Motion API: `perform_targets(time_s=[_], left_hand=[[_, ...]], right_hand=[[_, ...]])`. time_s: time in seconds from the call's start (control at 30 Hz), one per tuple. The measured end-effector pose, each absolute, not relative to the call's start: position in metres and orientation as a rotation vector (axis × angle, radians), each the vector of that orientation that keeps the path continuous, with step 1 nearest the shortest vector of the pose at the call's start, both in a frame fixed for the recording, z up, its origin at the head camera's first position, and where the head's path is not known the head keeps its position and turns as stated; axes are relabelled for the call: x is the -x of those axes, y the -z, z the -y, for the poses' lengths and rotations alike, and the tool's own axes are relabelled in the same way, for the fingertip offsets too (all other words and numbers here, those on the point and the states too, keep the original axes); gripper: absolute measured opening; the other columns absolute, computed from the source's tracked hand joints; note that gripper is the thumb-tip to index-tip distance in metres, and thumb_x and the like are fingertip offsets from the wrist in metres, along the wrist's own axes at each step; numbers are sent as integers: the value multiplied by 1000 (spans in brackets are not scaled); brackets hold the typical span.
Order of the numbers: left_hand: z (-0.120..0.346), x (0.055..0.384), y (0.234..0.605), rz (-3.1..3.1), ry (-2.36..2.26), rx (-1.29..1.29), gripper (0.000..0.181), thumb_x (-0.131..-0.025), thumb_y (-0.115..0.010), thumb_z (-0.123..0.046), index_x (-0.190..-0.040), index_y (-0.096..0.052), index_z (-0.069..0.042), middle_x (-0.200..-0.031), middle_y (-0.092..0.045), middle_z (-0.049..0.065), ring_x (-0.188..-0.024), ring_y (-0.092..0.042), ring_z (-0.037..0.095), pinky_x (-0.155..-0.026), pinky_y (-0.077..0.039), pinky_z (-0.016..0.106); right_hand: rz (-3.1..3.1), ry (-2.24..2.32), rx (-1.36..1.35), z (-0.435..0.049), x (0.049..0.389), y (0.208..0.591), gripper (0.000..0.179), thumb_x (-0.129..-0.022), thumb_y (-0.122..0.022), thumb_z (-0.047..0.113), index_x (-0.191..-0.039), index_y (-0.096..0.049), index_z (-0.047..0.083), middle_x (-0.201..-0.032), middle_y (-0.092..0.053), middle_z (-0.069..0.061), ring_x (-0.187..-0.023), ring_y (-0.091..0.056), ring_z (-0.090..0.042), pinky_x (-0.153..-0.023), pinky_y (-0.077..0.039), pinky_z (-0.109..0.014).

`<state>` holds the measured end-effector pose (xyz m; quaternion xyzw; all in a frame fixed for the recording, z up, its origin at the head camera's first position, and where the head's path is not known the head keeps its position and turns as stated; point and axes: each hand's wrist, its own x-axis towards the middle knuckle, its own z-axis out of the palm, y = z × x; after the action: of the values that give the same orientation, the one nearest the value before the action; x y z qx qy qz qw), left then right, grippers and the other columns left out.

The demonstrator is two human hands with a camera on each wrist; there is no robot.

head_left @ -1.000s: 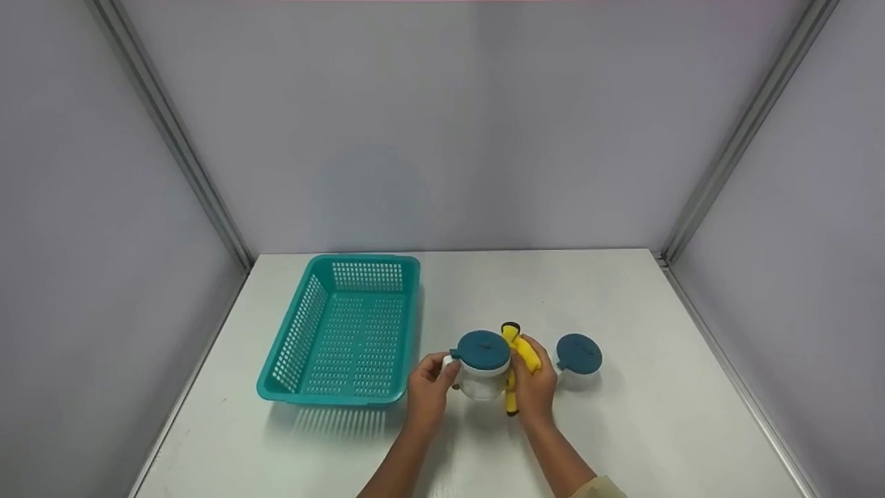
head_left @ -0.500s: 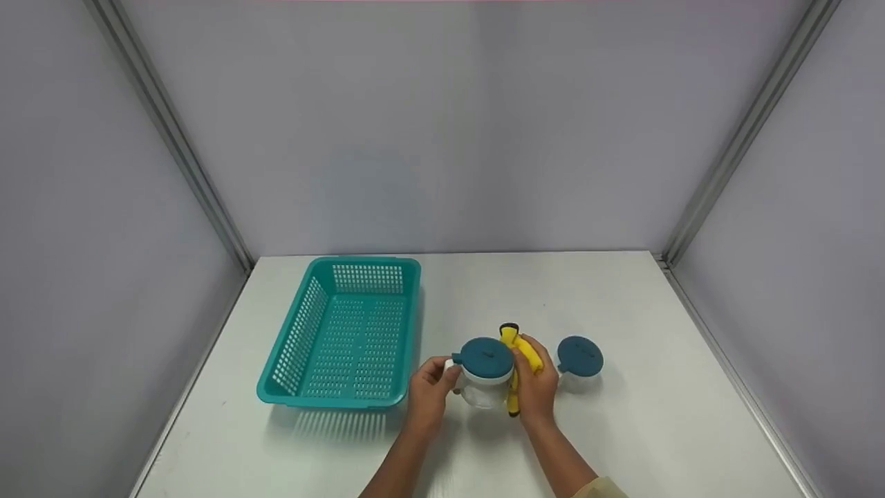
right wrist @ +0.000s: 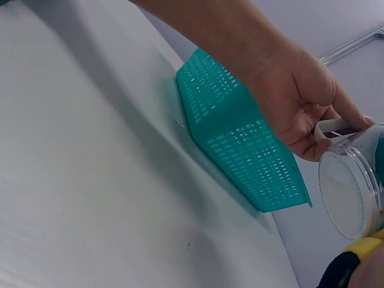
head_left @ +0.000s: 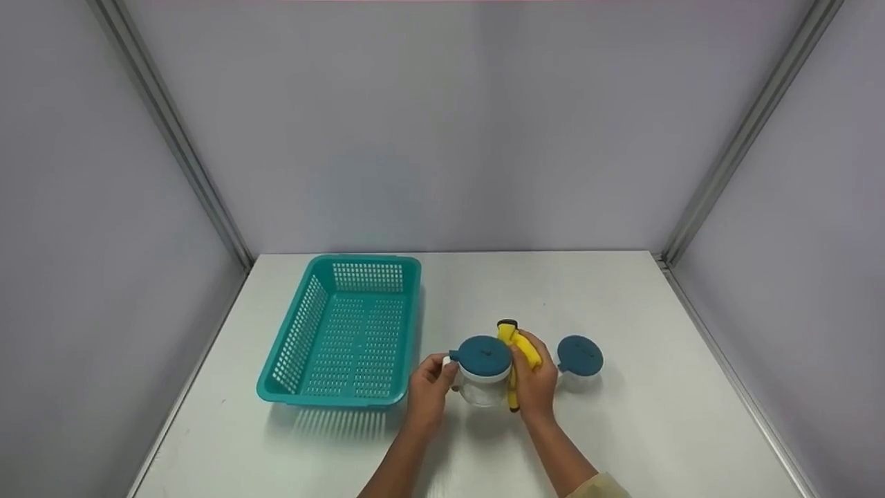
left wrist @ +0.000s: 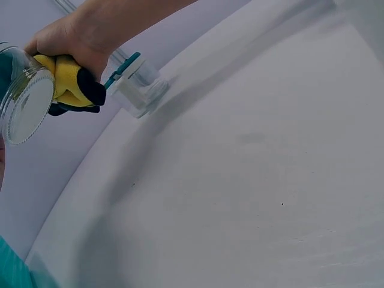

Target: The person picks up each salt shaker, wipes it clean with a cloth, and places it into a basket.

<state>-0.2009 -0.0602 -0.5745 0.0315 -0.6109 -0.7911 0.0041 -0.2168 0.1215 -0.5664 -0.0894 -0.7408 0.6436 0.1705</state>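
My left hand (head_left: 429, 389) pinches the white handle (right wrist: 324, 128) of a clear jar (head_left: 482, 394) with a round blue lid (head_left: 485, 355). The jar is held up off the table, its round base (right wrist: 343, 195) showing in the right wrist view. On its other side, my right hand (head_left: 538, 389) grips a bunched yellow cloth (head_left: 523, 348) with black edging and presses it to the jar's side. In the left wrist view the cloth (left wrist: 71, 83) sticks out below the right hand's fingers. A second clear jar (left wrist: 141, 89) with a blue lid stands just right of the right hand.
A teal plastic basket (head_left: 408, 332) with perforated walls stands on the white table (head_left: 664, 415), left of the hands. Grey panels (head_left: 442, 138) enclose the table at the back and both sides.
The jar dipped slightly toward me, then rose a little and shifted left. The cloth and right hand moved slightly away from me. Both hands keep their holds.
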Motion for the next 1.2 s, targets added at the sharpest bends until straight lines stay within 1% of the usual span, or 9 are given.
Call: perform_targets(time_s=[0.17, 0.27, 0.4, 0.5, 0.7, 0.77, 0.87, 1.07, 1.2], left_hand=[[59, 199, 573, 1899, 2491, -117, 27, -100, -59, -26, -115, -58, -4, -103, -61, 2, -97, -53, 17, -82, -50, 29], [59, 199, 573, 1864, 2526, -112, 27, -101, -55, -28, -116, -55, -5, -104, -58, 0, -99, -50, 16, -84, -45, 30], [60, 198, 572, 1820, 2558, -79, 27, -103, -52, -26, -117, -52, -3, -105, -55, -1, -100, -47, 16, -83, -42, 31], [61, 198, 571, 1806, 2568, -89, 26, -103, -52, -24, -117, -51, -2, -105, -55, -1, -101, -47, 16, -83, -41, 32], [65, 199, 572, 1778, 2593, -121, 24, -103, -52, -22, -117, -52, -2, -103, -57, -1, -99, -48, 16, -82, -41, 31], [67, 199, 572, 1757, 2604, -107, 23, -103, -52, -21, -116, -52, -2, -102, -57, -2, -96, -48, 15, -80, -41, 30], [69, 200, 574, 1711, 2629, -77, 20, -103, -52, -18, -114, -52, -2, -99, -57, -1, -92, -49, 14, -78, -42, 28], [74, 201, 571, 1671, 2656, -60, 19, -103, -52, -17, -114, -52, -2, -97, -57, -2, -90, -50, 13, -77, -42, 26], [75, 202, 570, 1696, 2632, -97, 20, -102, -53, -18, -114, -53, -2, -98, -58, -2, -92, -51, 13, -78, -42, 28]], right_hand=[[2075, -1725, 142, -116, 211, 568, 35, -97, -63, 29, -130, -59, 16, -127, -64, 2, -108, -57, -10, -93, -46, -11], [2052, -1634, 24, -113, 209, 570, 34, -98, -62, 18, -131, -58, 14, -130, -62, -1, -110, -57, -7, -96, -45, -10], [2024, -1462, -164, -111, 207, 575, 37, -95, -59, 4, -132, -57, 10, -134, -58, -8, -118, -55, -9, -101, -41, -12], [2019, -1322, -275, -113, 207, 580, 43, -91, -58, 0, -133, -57, 9, -136, -57, -10, -123, -53, -13, -105, -39, -13], [1999, -1051, -436, -118, 211, 588, 46, -85, -56, 7, -131, -60, 6, -136, -57, -11, -119, -55, -24, -108, -36, -14], [1999, -971, -461, -119, 213, 588, 46, -84, -56, 9, -130, -61, 6, -136, -58, -10, -115, -56, -25, -106, -37, -15], [2016, -861, -473, -120, 213, 587, 45, -84, -57, 13, -128, -63, 8, -134, -60, -8, -111, -58, -24, -99, -41, -20], [2068, -647, -492, -122, 213, 579, 38, -91, -57, 21, -126, -66, 9, -129, -63, -8, -107, -60, -26, -84, -49, -35], [2114, -540, -541, -124, 213, 574, 38, -100, -51, 29, -130, -64, 9, -128, -63, -9, -104, -61, -27, -77, -52, -40]])
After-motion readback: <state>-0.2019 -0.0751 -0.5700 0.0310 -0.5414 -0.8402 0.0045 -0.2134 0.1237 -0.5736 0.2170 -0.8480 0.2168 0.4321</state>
